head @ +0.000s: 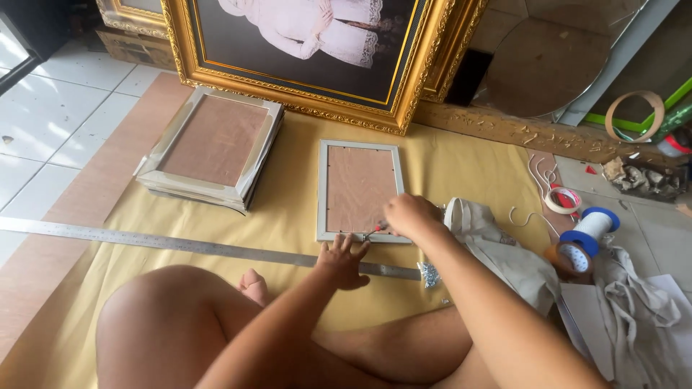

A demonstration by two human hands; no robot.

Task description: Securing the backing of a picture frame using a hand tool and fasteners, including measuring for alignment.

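Hands at centre of picture: left hand [344,258] fingers spread wide, pressing lower edge of small silver picture frame [358,190] lying face-down on yellow sheet [288,216]; right hand [409,215] pinching small red-handled tool [374,232]. Probably light, rigid, possibly fragile; best gripped by side rails.

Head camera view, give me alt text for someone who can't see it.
A seated person's left hand steadies a small silver picture frame lying face down on yellow paper, while the right hand works a small red-handled tool at its lower edge.
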